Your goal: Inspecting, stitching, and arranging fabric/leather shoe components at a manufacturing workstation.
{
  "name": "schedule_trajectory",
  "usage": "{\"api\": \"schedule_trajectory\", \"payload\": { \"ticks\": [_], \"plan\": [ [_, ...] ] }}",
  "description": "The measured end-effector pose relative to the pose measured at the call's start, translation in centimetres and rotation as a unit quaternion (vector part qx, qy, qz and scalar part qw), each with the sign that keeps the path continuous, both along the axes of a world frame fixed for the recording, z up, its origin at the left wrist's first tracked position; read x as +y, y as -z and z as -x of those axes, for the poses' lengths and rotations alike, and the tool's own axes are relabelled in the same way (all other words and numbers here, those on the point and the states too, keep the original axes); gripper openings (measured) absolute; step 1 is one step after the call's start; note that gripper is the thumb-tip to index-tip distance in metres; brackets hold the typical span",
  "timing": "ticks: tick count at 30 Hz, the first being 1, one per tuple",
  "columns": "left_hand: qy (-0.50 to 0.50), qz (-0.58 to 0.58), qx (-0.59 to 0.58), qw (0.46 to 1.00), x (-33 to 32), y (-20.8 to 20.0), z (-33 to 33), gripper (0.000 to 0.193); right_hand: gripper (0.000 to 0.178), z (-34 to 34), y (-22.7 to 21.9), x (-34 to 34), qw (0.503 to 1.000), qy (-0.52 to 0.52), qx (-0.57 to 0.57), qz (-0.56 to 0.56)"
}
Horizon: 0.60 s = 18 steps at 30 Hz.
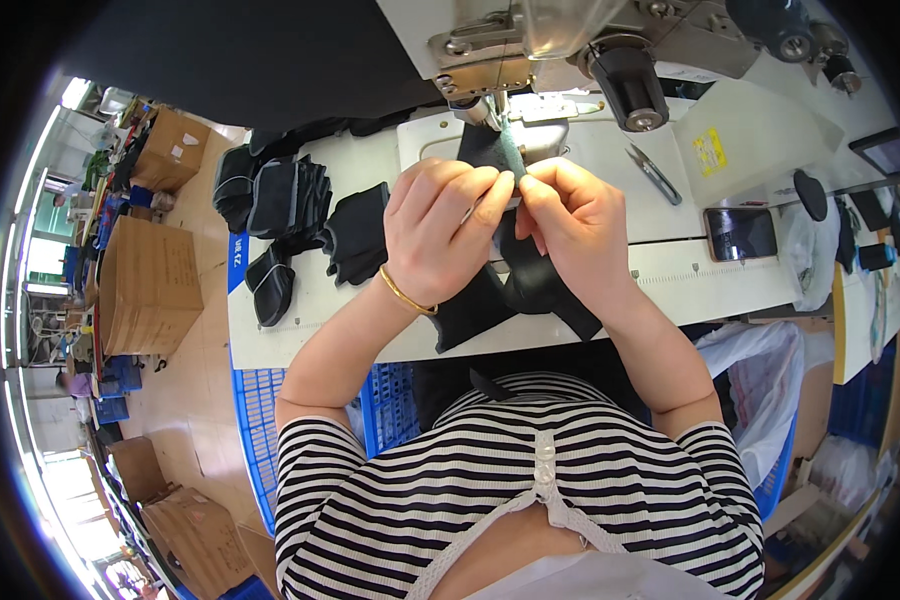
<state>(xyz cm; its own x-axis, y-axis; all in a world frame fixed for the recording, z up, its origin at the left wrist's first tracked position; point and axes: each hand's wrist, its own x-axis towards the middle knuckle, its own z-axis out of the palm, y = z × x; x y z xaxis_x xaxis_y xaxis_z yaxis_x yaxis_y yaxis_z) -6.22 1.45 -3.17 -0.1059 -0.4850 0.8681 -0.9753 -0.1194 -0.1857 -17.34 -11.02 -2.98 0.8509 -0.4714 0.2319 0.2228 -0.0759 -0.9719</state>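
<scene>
My left hand [445,225], with a gold bangle at the wrist, is closed in a pinch on the edge of a black fabric piece [487,150]. Fingertips of my right hand [577,222] pinch the same edge, almost touching those of the left. The far end of the fabric lies at the presser foot of a sewing machine [485,78], under its lamp. More black fabric [540,287] spreads over the table below my hands; whether it joins the pinched piece I cannot tell. My fingers hide the exact spot they grip.
Stacks of black cut pieces [290,197] and a loose pile [358,233] lie left on the white table [315,335]. Thread snips [655,175] and a phone [740,234] lie right. Blue baskets [255,420] stand below; cardboard boxes [150,285] line the floor at left.
</scene>
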Motion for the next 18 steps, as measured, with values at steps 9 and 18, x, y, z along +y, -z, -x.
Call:
{"api": "schedule_trajectory", "payload": {
  "ticks": [9, 18],
  "plan": [
    [0.016, 0.0, -0.032, 0.999, -0.1, -0.4, -0.8, 0.029, 0.02, -0.6, 0.2, 0.0, 1.0, 0.005, -0.008, -0.019],
    [0.022, 0.023, -0.091, 0.995, -0.6, 0.0, -2.7, 0.04, 0.017, -1.1, 0.4, 0.1, 1.0, -0.008, -0.009, -0.027]
  ]
}}
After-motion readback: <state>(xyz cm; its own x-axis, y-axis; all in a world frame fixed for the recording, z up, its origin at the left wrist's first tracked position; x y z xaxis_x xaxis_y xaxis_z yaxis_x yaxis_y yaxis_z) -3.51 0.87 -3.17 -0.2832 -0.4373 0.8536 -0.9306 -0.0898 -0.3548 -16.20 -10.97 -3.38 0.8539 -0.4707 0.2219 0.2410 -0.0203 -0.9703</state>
